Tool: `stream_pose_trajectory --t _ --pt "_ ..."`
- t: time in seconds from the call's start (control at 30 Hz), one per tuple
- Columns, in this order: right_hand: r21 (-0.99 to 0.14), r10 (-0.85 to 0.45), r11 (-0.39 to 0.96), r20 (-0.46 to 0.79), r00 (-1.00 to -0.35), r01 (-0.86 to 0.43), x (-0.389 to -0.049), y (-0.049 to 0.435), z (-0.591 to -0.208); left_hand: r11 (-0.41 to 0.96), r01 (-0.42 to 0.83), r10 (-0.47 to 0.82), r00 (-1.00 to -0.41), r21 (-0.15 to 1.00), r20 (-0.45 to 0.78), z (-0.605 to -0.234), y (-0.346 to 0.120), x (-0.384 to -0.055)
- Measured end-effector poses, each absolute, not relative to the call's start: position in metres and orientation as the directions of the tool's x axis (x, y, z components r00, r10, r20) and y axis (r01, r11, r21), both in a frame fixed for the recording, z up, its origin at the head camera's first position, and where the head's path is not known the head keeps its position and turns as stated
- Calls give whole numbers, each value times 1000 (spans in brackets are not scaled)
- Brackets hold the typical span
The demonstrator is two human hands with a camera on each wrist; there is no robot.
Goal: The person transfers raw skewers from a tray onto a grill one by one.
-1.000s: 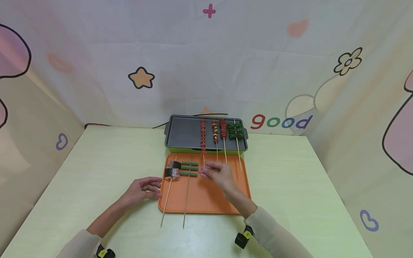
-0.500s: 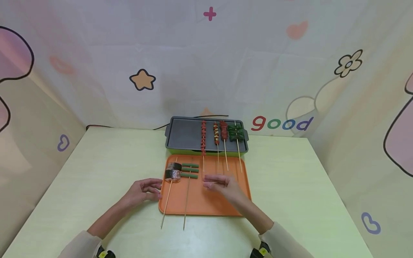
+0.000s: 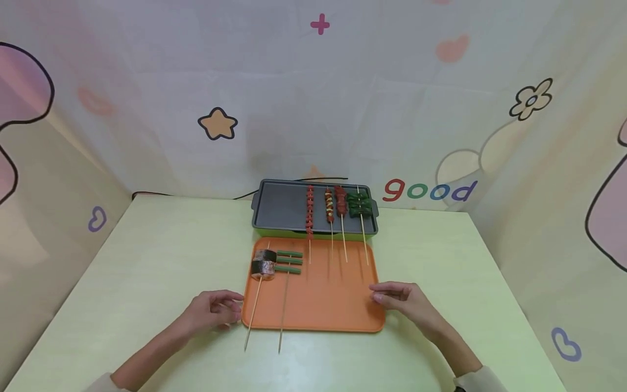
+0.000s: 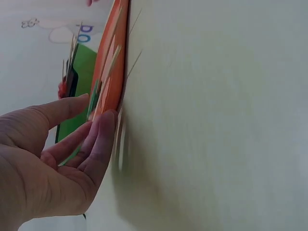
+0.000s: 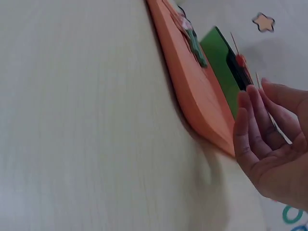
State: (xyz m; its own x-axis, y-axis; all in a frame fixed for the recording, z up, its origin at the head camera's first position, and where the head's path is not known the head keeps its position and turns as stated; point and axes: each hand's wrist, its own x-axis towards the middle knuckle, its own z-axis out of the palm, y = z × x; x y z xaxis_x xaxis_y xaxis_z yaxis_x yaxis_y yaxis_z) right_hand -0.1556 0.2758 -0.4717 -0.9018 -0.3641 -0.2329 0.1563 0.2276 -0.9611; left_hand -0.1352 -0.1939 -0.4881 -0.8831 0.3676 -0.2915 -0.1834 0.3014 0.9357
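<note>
An orange tray lies on the table with two skewers on its left part: a sushi-roll-like skewer and a green-stick skewer. Their wooden ends stick out past the front rim. At the tray's left edge is my left hand, fingers loosely bent, fingertips at or touching the rim. My right hand hovers by the right edge, fingers relaxed, holding nothing; contact is unclear. Behind the tray, a grill pan bears a thin red skewer, a mixed skewer, a red meat skewer and a leafy green skewer.
The grill's green base stands right behind the tray. Handles of the grilled skewers reach forward over the tray's back part. A black cable runs along the table's back edge, before a printed curtain.
My right hand has let go of the thin red skewer's stick and moved right and toward me, to the tray's right edge. My left hand has slid slightly toward me along the left edge.
</note>
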Motion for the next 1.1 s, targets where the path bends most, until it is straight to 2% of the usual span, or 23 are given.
stream_pose_trajectory --t 0.13,0.23,0.47,0.77,0.97,1.1 --pt "-973 -316 158 -209 -925 166 -165 293 -483 288 -196 397 -866 937 -303 -486 -193 -117" --pt "-977 -295 157 -184 -938 142 -172 301 -492 277 -203 421 -853 939 -308 -485 -192 -108" --pt "-975 -379 219 -108 -919 24 -186 316 -507 188 -258 460 -829 948 -317 -490 -186 -101" --pt "-948 -465 316 -179 -867 26 -196 316 -506 102 -340 441 -827 935 -349 -495 -174 -98" --pt "-949 -463 316 -168 -871 15 -198 313 -508 79 -422 377 -826 903 -419 -498 -169 -96" --pt "-948 -450 318 -176 -876 27 -198 312 -509 61 -409 393 -829 910 -399 -503 -169 -95"
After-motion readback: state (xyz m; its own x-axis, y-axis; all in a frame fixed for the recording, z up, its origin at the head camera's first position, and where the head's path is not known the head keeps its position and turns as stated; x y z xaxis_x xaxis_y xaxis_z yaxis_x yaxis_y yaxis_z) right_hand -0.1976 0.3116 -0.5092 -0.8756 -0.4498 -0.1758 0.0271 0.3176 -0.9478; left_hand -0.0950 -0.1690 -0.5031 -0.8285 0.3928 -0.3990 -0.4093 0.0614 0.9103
